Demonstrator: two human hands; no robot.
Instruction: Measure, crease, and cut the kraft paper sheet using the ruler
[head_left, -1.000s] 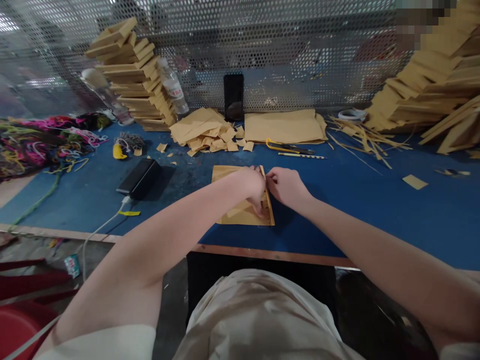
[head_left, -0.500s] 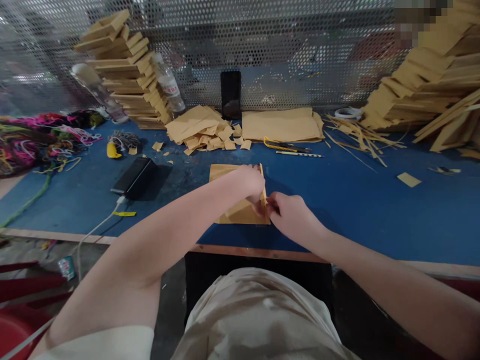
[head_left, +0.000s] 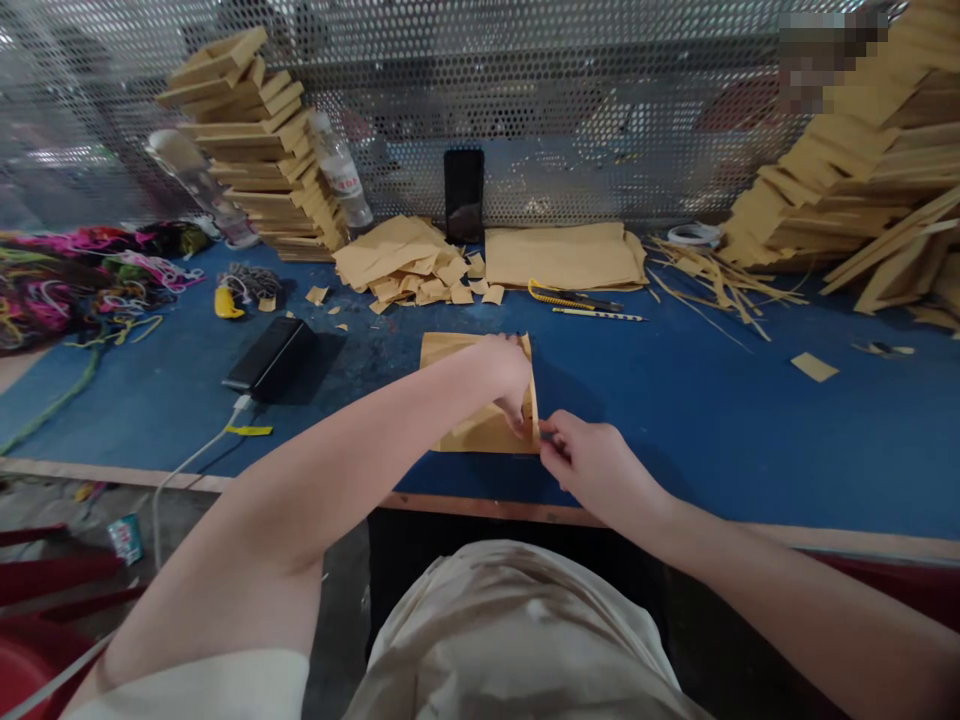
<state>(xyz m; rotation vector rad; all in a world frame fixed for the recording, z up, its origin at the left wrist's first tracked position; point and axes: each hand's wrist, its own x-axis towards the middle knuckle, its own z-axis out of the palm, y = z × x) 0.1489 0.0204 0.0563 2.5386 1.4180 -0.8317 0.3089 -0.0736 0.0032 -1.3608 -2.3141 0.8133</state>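
A flat kraft paper bag lies on the blue table in front of me, with a narrow raised edge along its right end. My left hand reaches across it from the left, fingers bent around that raised edge and thumb toward me; its fingertips are partly hidden. At the near end of the same edge, my right hand has thumb and forefinger pinched together against the paper, its other fingers curled in.
Behind the bag are paper scraps, a flat paper pile, a yellow-black cutter and a pencil. A phone leans on the mesh. Bag stacks rise left and right. A corded black device sits left.
My right hand has slid along the raised edge toward me, to its near corner. The edge now stands out more curved, while my left hand stays nearly in place.
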